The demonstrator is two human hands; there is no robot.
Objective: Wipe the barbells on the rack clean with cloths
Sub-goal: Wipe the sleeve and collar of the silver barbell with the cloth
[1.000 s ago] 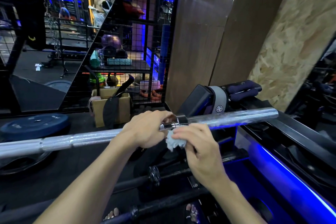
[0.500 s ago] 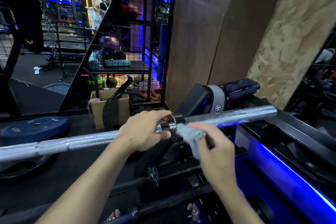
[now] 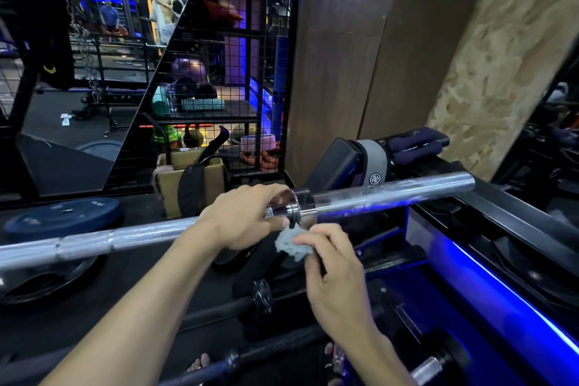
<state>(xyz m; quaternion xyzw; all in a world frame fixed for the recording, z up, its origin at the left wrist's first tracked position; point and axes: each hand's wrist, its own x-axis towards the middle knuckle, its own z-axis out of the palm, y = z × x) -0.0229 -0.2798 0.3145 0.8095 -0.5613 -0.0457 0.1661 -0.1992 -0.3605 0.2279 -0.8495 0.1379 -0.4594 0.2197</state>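
Bunching under the barbell (image 3: pixel 388 196), cloth (image 3: pixel 289 243) meets fingers (image 3: pixel 308 240).

Gym: barbells (image 3: pixel 388 196), weight plates (image 3: pixel 62 218).

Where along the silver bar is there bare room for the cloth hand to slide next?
Free: the bare sleeve, from the collar out to the bar's end. The left hand grips just inside the collar, and the right hand pinches the cloth just below it; crowded there.
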